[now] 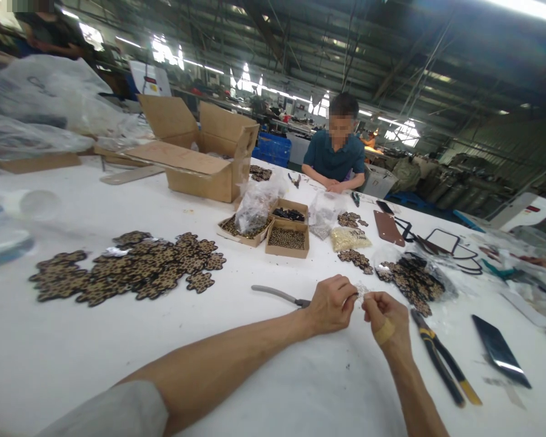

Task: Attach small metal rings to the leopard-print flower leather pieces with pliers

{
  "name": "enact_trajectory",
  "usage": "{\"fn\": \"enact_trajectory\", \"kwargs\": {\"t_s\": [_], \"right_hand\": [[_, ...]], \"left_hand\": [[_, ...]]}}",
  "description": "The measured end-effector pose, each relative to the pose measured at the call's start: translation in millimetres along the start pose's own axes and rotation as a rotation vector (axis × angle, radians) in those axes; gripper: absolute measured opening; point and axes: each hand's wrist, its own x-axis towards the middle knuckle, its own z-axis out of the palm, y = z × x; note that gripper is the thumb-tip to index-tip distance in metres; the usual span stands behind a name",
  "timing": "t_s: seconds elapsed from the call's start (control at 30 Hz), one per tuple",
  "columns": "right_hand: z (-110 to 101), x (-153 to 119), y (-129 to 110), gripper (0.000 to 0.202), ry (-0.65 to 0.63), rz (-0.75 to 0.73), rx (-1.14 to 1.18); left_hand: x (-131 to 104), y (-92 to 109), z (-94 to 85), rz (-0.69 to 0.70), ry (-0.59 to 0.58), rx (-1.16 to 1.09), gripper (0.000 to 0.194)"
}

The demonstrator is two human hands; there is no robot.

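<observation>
Now across wht table (pixel 200 376): w/ L hand (pixel 334 301), pinching narrow, apparently on tiny dark piece (pixel 356 295), right at fingertips, R side, twd R hand (pixel 389 321); L nearer, long axis too sm. to read. W/ R hand, pinching narrow too, contents unclear. Just past both, btwn: silvery bits (pixel 362 290).

Counting, lg to sm.: 1 lg carton (pixel 200 182), flaps up; 3 sm. boxes (pixel 286 250); 2 prs nearby pliers, i.e. blk/yel pliers (pixel 439 357) beside R hand, grey-handled pliers (pixel 275 292) part hid by L; 1 near phone (pixel 500 349); 1 dark piece; bits uncountable.
</observation>
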Motion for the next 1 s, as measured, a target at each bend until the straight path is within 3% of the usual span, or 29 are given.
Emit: {"fn": "enact_trajectory", "kwargs": {"t_s": [0.13,0.23,0.3,0.43,0.53,0.73,1.0], "right_hand": [[-63.8,18.0,18.2,0.043,0.240,-0.033,-0.296],[-96.1,19.7,28.5,0.045,0.299,0.045,-0.306],[-94.4,14.2,26.2,0.047,0.200,0.064,-0.197],[-53.5,1.1,8.3,0.052,-0.101,0.067,0.100],[-32.6,-3.3,-2.7,0.055,-0.154,0.029,0.150],[-49.4,-3.0,-13.1,0.053,-0.098,-0.022,0.148],[-54.2,-11.6,-26.7,0.046,-0.234,0.036,0.127]], "left_hand": [[1.3,-3.9,-3.5,0.002,0.038,-0.019,0.013],[2.4,-5.0,-3.5,-0.002,0.053,-0.042,0.013],[3.4,-3.4,-2.6,0.003,0.058,-0.063,0.013],[4.9,3.9,-4.2,0.047,0.028,-0.091,0.014],[6.5,9.3,-9.9,0.106,0.005,-0.094,0.015],[13.0,12.7,-18.5,0.147,0.035,-0.106,0.015],[14.3,25.5,-18.7,0.205,-0.027,-0.125,0.016]]}}
